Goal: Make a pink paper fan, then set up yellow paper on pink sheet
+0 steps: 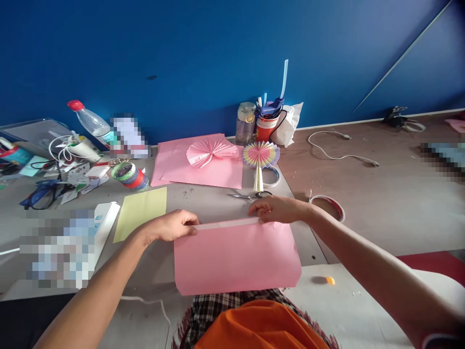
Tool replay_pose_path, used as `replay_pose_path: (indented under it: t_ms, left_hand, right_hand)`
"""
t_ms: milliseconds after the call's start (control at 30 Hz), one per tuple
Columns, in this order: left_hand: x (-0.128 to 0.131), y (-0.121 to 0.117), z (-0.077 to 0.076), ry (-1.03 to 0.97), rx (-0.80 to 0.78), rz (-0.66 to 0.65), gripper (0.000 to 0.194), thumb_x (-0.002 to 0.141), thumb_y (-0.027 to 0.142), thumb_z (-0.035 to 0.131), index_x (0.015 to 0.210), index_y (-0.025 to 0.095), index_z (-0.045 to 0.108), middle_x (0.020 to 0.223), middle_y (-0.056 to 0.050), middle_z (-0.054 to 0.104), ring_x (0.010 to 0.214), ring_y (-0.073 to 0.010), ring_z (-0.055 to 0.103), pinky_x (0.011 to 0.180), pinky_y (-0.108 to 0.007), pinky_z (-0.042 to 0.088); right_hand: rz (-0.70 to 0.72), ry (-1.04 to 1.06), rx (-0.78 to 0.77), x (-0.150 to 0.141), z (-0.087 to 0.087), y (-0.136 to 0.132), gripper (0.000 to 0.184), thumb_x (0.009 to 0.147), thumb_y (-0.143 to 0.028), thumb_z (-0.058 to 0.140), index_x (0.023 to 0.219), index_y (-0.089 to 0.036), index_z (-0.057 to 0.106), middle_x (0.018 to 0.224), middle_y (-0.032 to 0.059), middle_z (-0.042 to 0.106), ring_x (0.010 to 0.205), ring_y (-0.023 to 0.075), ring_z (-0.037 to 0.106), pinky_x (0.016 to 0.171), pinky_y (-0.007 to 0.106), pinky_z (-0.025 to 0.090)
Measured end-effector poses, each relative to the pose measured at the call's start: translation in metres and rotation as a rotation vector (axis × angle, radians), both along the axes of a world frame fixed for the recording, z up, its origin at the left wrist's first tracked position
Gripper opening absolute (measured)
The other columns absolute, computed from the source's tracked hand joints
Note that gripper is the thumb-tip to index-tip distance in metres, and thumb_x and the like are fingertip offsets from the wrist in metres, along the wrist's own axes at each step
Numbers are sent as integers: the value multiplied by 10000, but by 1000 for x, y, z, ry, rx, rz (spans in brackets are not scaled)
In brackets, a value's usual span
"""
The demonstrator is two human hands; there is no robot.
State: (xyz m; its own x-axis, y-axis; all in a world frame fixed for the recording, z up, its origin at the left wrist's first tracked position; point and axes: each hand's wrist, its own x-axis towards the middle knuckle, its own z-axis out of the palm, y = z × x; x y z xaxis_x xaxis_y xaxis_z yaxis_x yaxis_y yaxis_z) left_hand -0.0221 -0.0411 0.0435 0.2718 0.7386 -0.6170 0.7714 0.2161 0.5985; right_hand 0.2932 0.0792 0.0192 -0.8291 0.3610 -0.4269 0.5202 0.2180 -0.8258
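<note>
A sheet of pink paper [236, 259] lies in front of me, its near edge reaching over the table's front edge. Along its far edge runs a narrow paler strip [228, 224]; whether it is a fold or tape I cannot tell. My left hand [178, 225] pinches the strip's left end between thumb and fingers. At the right end, my right hand [274, 209] grips the same edge with bent fingers. Just beyond the right hand lie scissors [243, 196], partly covered by it. A yellow sheet of paper [141, 213] is left of my left hand.
Farther back are pink sheets [199, 179] under a pleated pink fan [211, 152], a multicoloured paper rosette [259, 156], a clear bottle [245, 123] and a red cup [266, 128] of tools. Tape rolls [130, 175] stand left; another roll [337, 208] and a white cable [327, 154] lie right.
</note>
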Motion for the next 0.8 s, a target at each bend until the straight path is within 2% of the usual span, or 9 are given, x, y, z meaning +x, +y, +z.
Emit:
replay_pose_path:
  t_ms: [100, 333, 467, 600, 800]
  left_hand:
    - [-7, -5, -2, 17, 35, 21, 276, 773, 444, 558, 752, 177, 624, 706, 18, 591, 637, -130, 472, 570, -227, 324]
    - [-20, -16, -9, -19, 80, 172, 360, 785, 524, 532, 825, 183, 641, 804, -11, 644, 762, -178, 557, 680, -255, 408]
    - [-14, -25, -14, -125, 154, 294, 362, 805, 515, 526, 900, 183, 634, 890, -34, 664, 837, -192, 577, 766, -283, 441]
    - [-6, -31, -20, -147, 300, 400, 367, 808, 526, 524, 878, 177, 616, 835, -28, 632, 807, -177, 561, 765, -284, 452]
    - [-5, -36, -30, -240, 281, 463, 332, 804, 499, 555, 854, 174, 603, 756, 1, 585, 718, -140, 520, 695, -252, 432]
  right_hand:
    - [-3, -54, 60, 4, 4, 1, 320, 719, -192, 577, 1029, -190, 652, 640, -33, 568, 606, 123, 541, 555, 226, 428]
    - [-29, -166, 295, 20, 18, -1, 297, 745, -211, 545, 1010, -231, 675, 832, 22, 669, 745, 174, 605, 624, 253, 436]
    - [-71, -220, 348, 34, 15, 1, 282, 783, -255, 511, 1015, -251, 671, 936, 31, 679, 819, 191, 615, 685, 275, 437]
    - [-120, -227, 319, 55, 0, 7, 259, 797, -316, 511, 987, -244, 672, 831, 20, 666, 747, 180, 595, 659, 278, 426]
    - [-255, -100, 28, 82, -17, 11, 306, 750, -367, 583, 983, -187, 667, 762, 27, 639, 678, 148, 557, 633, 259, 441]
